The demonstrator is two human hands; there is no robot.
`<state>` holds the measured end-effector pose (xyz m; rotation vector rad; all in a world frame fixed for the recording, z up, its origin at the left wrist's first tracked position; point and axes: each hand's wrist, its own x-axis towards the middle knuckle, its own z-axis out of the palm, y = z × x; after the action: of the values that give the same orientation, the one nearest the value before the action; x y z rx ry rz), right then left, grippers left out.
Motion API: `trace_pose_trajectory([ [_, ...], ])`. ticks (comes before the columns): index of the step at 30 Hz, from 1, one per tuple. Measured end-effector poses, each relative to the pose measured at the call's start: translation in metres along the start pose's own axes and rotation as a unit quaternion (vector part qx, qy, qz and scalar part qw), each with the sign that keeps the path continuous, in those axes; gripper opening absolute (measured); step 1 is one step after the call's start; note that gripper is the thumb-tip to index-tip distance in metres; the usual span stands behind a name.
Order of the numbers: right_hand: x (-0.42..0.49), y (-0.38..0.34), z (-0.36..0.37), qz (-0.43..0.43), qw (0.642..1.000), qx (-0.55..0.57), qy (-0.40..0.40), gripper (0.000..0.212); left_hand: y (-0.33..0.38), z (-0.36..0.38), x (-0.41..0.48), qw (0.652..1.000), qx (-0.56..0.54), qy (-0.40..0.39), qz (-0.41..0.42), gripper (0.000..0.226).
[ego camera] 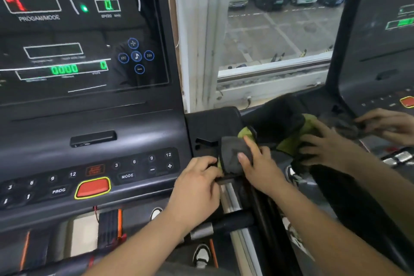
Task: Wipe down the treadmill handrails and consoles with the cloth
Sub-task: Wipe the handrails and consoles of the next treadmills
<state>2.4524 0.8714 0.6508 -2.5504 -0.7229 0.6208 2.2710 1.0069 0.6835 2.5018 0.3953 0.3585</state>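
The cloth point(233, 152), grey with a yellow-green underside, is bunched over the black side arm point(210, 123) at the right of the near treadmill console point(89, 119). My left hand point(197, 186) pinches the cloth's left edge with curled fingers. My right hand point(262, 168) holds the cloth from the right, thumb and index finger lying over it. A black handrail point(233, 219) with a silver sleeve runs below my hands. The console's display is lit, with green digits.
A second treadmill console point(380, 51) stands at the right. Its glossy dark panel point(336, 186) shows what seems a reflection of my hands and the cloth. A window point(280, 29) between the machines looks onto parked cars. My shoe point(201, 255) is on the belt below.
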Motion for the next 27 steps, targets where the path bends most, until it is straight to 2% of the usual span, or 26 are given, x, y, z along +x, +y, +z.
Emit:
trace_pose_trajectory([
  [3,0.021,-0.009,-0.003,0.029,0.994,0.109,0.012,0.065,0.006,0.003,-0.018,1.000,0.009,-0.020,0.006,0.030],
  [7,-0.005,0.003,-0.003,0.024,0.983,0.181,0.004,0.065,0.014,0.011,-0.029,0.999,0.000,-0.040,0.022,0.029],
  [11,-0.077,0.030,0.014,0.034,0.991,0.126,0.031,0.067,0.021,0.019,-0.036,0.997,-0.034,-0.060,0.028,0.028],
  [14,-0.142,0.043,0.028,0.039,0.998,-0.006,0.057,0.070,0.019,0.023,-0.045,0.994,-0.055,-0.077,0.047,0.029],
  [16,-0.172,0.039,0.033,0.073,0.990,-0.095,0.069,0.070,0.015,0.019,-0.053,0.992,-0.067,-0.085,0.062,0.030],
  [18,-0.178,0.028,0.035,0.113,0.982,-0.136,0.064,0.070,0.010,0.013,-0.059,0.991,-0.072,-0.090,0.062,0.029],
  [21,-0.137,0.011,0.027,0.155,0.976,-0.134,0.068,0.069,-0.001,0.001,-0.062,0.991,-0.064,-0.099,0.068,0.028],
  [25,-0.064,-0.013,0.013,0.214,0.976,-0.013,0.036,0.068,-0.008,-0.012,-0.059,0.984,-0.012,-0.157,0.088,0.031],
  [27,-0.058,-0.020,0.018,0.216,0.975,0.010,0.060,0.066,-0.008,-0.019,-0.062,0.977,-0.003,-0.194,0.088,0.037],
])
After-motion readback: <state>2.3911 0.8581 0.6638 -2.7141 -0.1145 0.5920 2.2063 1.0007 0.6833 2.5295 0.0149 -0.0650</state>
